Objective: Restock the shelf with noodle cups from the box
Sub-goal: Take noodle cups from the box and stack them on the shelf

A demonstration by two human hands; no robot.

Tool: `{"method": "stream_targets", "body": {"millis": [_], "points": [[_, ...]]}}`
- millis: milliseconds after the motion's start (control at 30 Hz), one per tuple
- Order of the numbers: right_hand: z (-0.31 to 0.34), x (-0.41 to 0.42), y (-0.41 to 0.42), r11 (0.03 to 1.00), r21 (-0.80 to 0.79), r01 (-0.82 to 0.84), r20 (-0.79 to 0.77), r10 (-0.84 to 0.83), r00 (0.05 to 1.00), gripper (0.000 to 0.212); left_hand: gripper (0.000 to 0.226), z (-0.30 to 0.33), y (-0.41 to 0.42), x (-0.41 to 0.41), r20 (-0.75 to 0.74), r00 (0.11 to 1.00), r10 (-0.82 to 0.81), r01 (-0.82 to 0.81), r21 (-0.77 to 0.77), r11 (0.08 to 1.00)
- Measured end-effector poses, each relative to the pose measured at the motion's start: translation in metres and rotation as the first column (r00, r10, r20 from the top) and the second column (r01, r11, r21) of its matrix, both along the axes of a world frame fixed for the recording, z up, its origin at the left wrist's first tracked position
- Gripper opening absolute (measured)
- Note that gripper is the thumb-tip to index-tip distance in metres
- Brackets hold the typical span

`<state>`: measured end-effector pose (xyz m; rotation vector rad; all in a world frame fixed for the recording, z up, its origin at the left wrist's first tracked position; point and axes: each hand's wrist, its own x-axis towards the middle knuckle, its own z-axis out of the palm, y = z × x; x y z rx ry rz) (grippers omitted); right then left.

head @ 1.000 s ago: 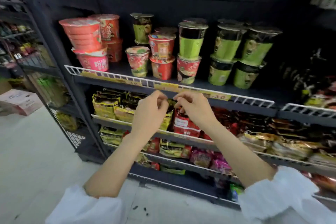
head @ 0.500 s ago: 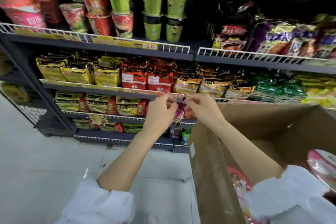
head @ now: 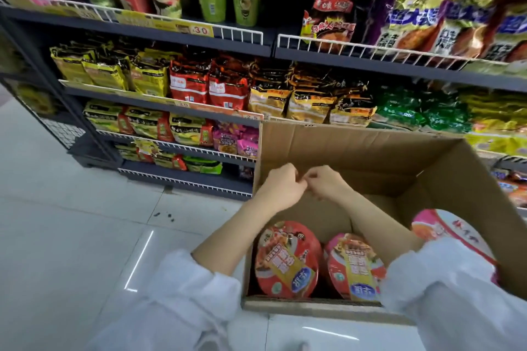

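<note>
A: Left hand [head: 281, 189] and right hand [head: 323, 185] touching over box [head: 342, 151], fingers curled; hold unclear. Noodle cups [head: 286, 259] low, near side.

B: Risk: blind reach, crushed lid.

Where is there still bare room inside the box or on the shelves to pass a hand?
Inside the box, bare cardboard lies beyond the two noodle bowls, beneath both hands. On the cup shelf, a dark gap opens right of the green cups. The packet shelves are crowded.

Brown box [head: 356, 151]; red noodle bowl [head: 286, 259]; white sleeves [head: 456, 288].
</note>
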<state>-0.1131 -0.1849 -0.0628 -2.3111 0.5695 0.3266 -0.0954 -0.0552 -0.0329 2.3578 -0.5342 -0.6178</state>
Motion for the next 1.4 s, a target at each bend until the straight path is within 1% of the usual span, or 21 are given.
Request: {"method": "stream_targets", "body": {"millis": [133, 233, 333, 400, 467, 533, 567, 633, 667, 733, 800, 833, 900, 1000, 1067, 1133, 1167, 1233, 1267, 1333, 1400], "points": [[-0.036, -0.008, -0.028, 0.982, 0.019, -0.187, -0.173, 0.187, 0.967, 0.02, 0.039, -0.025, -0.019, -0.02, -0.097, 0.991, 0.09, -0.072, 0.173, 0.982], [-0.055, -0.011, -0.035, 0.946, 0.008, -0.325, -0.243, 0.317, 0.917, 0.018, 0.051, -0.039, -0.016, -0.032, -0.125, 0.983, 0.136, -0.096, 0.284, 0.954], [-0.07, -0.013, -0.032, 0.894, -0.002, -0.447, -0.308, 0.425, 0.851, 0.017, 0.06, -0.048, -0.009, -0.04, -0.194, 0.971, 0.142, -0.059, 0.381, 0.923], [-0.077, -0.015, -0.029, 0.866, 0.015, -0.499, -0.373, 0.468, 0.801, 0.024, 0.067, -0.052, -0.004, -0.044, -0.267, 0.956, 0.12, 0.005, 0.427, 0.904], [-0.083, -0.017, -0.028, 0.835, 0.071, -0.546, -0.459, 0.513, 0.725, 0.041, 0.084, -0.055, 0.0, -0.049, -0.327, 0.938, 0.114, 0.04, 0.429, 0.903], [-0.087, -0.022, -0.026, 0.789, 0.135, -0.6, -0.51, 0.574, 0.641, 0.055, 0.102, -0.058, 0.002, -0.057, -0.34, 0.937, 0.085, 0.086, 0.458, 0.885], [-0.089, -0.025, -0.023, 0.772, 0.137, -0.621, -0.502, 0.595, 0.628, 0.062, 0.11, -0.06, 0.001, -0.061, -0.338, 0.94, 0.044, 0.14, 0.502, 0.854], [-0.097, -0.027, -0.019, 0.757, 0.069, -0.65, -0.412, 0.615, 0.672, 0.08, 0.119, -0.063, -0.002, -0.068, -0.326, 0.944, -0.053, 0.248, 0.59, 0.769], [-0.101, -0.025, -0.018, 0.764, 0.016, -0.646, -0.369, 0.604, 0.706, 0.078, 0.12, -0.064, -0.005, -0.069, -0.315, 0.945, -0.089, 0.273, 0.612, 0.742], [-0.105, -0.023, -0.021, 0.816, -0.043, -0.576, -0.343, 0.529, 0.776, 0.056, 0.115, -0.063, -0.01, -0.07, -0.266, 0.953, -0.142, 0.286, 0.646, 0.708], [-0.107, -0.02, -0.028, 0.879, -0.021, -0.476, -0.38, 0.433, 0.817, 0.038, 0.11, -0.06, -0.014, -0.069, -0.174, 0.965, -0.195, 0.261, 0.696, 0.669], [-0.108, -0.019, -0.032, 0.903, -0.006, -0.431, -0.395, 0.394, 0.83, 0.031, 0.107, -0.059, -0.015, -0.067, -0.126, 0.97, -0.208, 0.236, 0.702, 0.673], [-0.11, -0.017, -0.037, 0.927, -0.01, -0.376, -0.404, 0.34, 0.849, 0.021, 0.102, -0.056, -0.016, -0.062, -0.043, 0.978, -0.204, 0.181, 0.661, 0.728], [-0.111, -0.013, -0.04, 0.944, -0.024, -0.328, -0.406, 0.291, 0.866, 0.02, 0.098, -0.051, -0.021, -0.055, 0.091, 0.976, -0.199, 0.106, 0.597, 0.795], [-0.112, -0.01, -0.047, 0.974, -0.008, -0.226, -0.396, 0.205, 0.895, 0.015, 0.096, -0.049, -0.022, -0.05, 0.151, 0.978, -0.143, 0.038, 0.546, 0.837], [-0.113, -0.007, -0.058, 0.99, -0.045, -0.13, -0.334, 0.108, 0.936, 0.012, 0.097, -0.047, -0.022, -0.046, 0.166, 0.984, -0.063, -0.025, 0.481, 0.876], [-0.115, -0.005, -0.062, 0.987, -0.108, -0.118, -0.283, 0.083, 0.956, 0.013, 0.098, -0.046, -0.021, -0.046, 0.171, 0.985, -0.037, -0.046, 0.459, 0.887], [-0.111, -0.005, -0.065, 0.952, -0.251, -0.174, -0.17, 0.134, 0.976, 0.025, 0.099, -0.046, -0.021, -0.047, 0.203, 0.979, -0.026, -0.07, 0.45, 0.89], [-0.106, -0.007, -0.063, 0.927, -0.28, -0.249, -0.146, 0.215, 0.966, 0.041, 0.098, -0.047, -0.02, -0.049, 0.224, 0.974, -0.038, -0.071, 0.458, 0.886], [-0.096, -0.014, -0.053, 0.842, -0.224, -0.491, -0.207, 0.451, 0.868, 0.088, 0.098, -0.049, -0.018, -0.05, 0.256, 0.963, -0.089, -0.051, 0.493, 0.869], [-0.091, -0.02, -0.039, 0.69, -0.197, -0.696, -0.309, 0.631, 0.712, 0.12, 0.098, -0.052, -0.017, -0.051, 0.28, 0.948, -0.15, -0.025, 0.538, 0.843]]}}
